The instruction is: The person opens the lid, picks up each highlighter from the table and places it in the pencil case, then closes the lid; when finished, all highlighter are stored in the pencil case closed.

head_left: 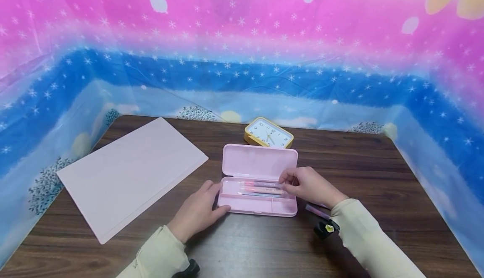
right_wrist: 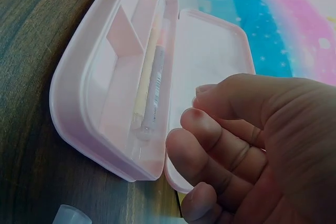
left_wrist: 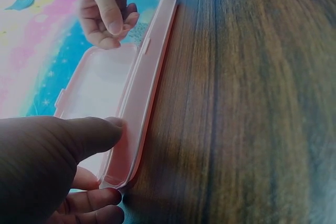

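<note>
Head view: left hand braces open pink pencil case, fingers resting flat; right hand, fingers curled empty, hovers over pens, probably picking next.

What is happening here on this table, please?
A person sits at a dark wooden table with an open pink pencil case. The left hand steadies the case at its left end. The right hand hovers at the right end with curled fingers, holding nothing visible. A few pens lie inside. Behind stands a yellow clock; a pink folder lies to the left.
</note>
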Available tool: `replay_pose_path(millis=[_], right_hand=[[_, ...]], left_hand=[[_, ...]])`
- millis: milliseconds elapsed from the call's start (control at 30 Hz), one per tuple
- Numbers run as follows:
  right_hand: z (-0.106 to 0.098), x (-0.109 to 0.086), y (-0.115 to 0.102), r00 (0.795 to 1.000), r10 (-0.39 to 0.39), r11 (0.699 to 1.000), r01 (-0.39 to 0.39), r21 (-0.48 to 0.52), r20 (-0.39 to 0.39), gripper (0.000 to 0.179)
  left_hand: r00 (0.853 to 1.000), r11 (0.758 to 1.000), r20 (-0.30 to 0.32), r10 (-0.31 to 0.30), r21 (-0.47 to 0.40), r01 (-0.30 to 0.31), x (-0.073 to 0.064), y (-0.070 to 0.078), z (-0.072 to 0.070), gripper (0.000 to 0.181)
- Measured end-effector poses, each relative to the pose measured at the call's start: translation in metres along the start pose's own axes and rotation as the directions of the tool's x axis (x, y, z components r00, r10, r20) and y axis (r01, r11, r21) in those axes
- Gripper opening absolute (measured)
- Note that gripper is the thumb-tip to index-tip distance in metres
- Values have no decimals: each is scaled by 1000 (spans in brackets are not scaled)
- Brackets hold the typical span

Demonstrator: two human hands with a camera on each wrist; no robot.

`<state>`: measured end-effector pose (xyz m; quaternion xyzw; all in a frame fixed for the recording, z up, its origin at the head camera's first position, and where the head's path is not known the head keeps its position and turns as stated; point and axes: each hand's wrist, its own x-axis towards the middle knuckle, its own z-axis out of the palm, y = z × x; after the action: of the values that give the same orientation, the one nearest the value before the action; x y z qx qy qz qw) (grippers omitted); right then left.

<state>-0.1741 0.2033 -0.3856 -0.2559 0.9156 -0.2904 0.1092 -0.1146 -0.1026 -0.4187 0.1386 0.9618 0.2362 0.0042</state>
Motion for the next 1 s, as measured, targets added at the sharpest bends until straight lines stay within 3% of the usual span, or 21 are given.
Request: replay_pose_path(millis=[567,767,1000], right_hand=[[-11,-12,4,998,32,999,-31,23,-51,10],[-26,-28,15,994,61,997,-55,60,-96,11],[-45,-56,32,986,86,996,-83,29,-145,11]], left_hand=[[1000,1000,-7,14,0,-14,0,1,0,61],[1000,1000,4,9,4,-9,1,2,0,61],[1000,1000,8,9,9,-10,1,1,0,61]])
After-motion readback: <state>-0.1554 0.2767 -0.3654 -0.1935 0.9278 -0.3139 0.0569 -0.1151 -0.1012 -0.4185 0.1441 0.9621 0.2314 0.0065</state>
